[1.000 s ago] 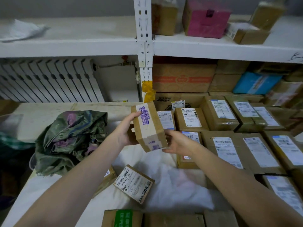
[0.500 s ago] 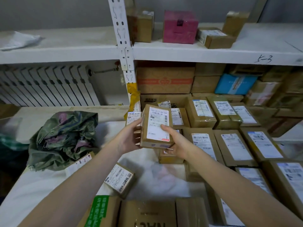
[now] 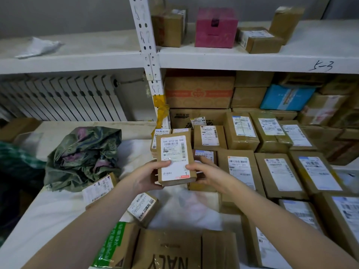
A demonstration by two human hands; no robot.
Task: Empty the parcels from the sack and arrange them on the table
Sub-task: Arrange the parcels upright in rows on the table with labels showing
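Above the white worktop (image 3: 48, 212), both hands grip 1 small cardboard parcel (image 3: 174, 159). Its long axis runs away from the person, label side up, the far end tipped slightly higher. The left hand (image 3: 147, 177) clasps the near left edge with the thumb on the label; the right hand (image 3: 204, 172) clasps the near right edge. To the right, labelled boxes (image 3: 279, 171) lie in rows, labels up. A crumpled green sack (image 3: 83, 156) slumps at left, its contents hidden. Just beside it lie 2 small parcels (image 3: 142, 207) on the worktop. On the shelf (image 3: 252, 59) above stands a pink box (image 3: 215, 28).
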